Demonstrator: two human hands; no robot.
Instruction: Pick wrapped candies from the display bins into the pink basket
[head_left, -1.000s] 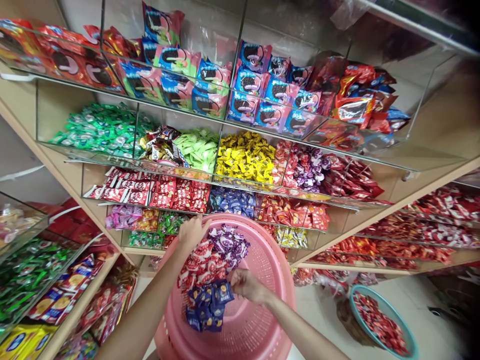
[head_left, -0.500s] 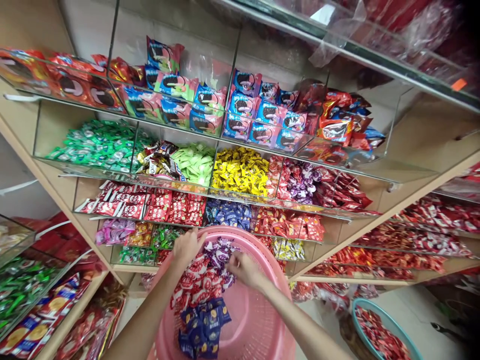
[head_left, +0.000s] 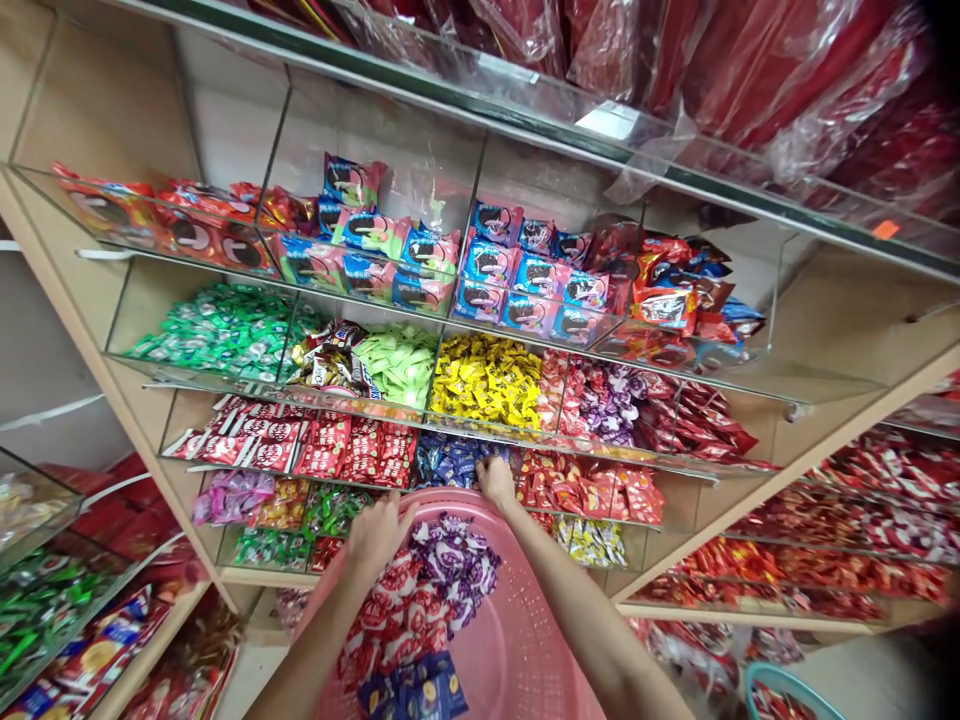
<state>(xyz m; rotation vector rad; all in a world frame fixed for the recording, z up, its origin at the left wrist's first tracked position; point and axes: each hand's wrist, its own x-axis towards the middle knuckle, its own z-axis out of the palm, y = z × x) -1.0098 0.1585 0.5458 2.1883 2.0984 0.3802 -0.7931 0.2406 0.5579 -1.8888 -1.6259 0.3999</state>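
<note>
My left hand (head_left: 379, 540) is closed over the rim of a pink plastic basket (head_left: 525, 590). Inside the basket lie red-and-white wrapped candies (head_left: 401, 610), purple-and-white wrapped candies (head_left: 461, 565) and dark blue packets (head_left: 420, 690). My right hand (head_left: 496, 485) is past the basket's far rim, at the front of a shelf compartment holding blue packets (head_left: 454, 462). Its fingers are curled at the edge of those packets; whatever they grip is hidden.
Glass-fronted shelves hold yellow candies (head_left: 487, 380), green candies (head_left: 225, 330), red-and-white packets (head_left: 255, 432) and blue-pink snack packs (head_left: 487, 260). Red plastic-wrapped goods (head_left: 750, 80) fill the top. A teal basin (head_left: 787, 685) stands on the floor at right.
My right hand has moved from the purple candies inside the basket up to the blue packets' compartment. The left hand stays on the rim. The view has shifted upward.
</note>
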